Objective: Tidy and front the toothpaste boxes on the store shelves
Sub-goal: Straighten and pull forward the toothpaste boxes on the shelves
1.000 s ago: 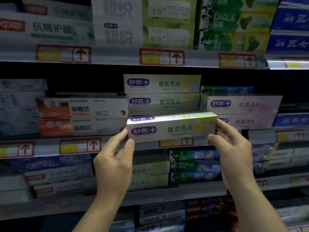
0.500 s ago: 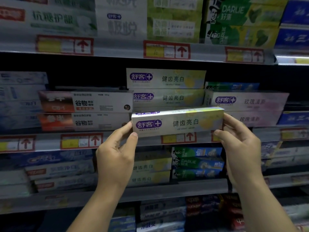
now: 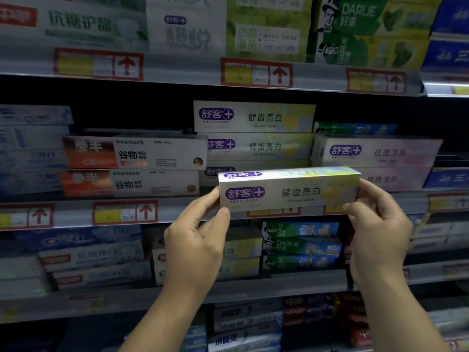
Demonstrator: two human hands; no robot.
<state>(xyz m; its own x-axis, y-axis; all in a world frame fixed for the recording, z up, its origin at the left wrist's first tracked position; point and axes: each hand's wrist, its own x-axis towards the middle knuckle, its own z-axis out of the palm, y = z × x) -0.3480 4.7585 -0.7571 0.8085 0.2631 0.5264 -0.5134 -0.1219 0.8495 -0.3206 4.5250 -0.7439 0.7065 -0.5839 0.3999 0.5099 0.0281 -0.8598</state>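
Toothpaste box, long pale-yellow card with a purple logo point(image 3: 289, 190), hung level before the middle shelf's edge point(image 3: 177, 209), left hand point(image 3: 195, 245) and right hand point(image 3: 378, 229) pinching its ends; sliding it in square, label outward, would front it best.

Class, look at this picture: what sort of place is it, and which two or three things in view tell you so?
Most likely a shop's toothpaste aisle. Tiered shelves hold stacked toothpaste boxes facing outward, red-framed price tags with arrows line the shelf edges, and two hands, left hand and right hand, hold one box by its ends.

Store shelves point(image 3: 177, 212) with toothpaste boxes point(image 3: 253, 118)
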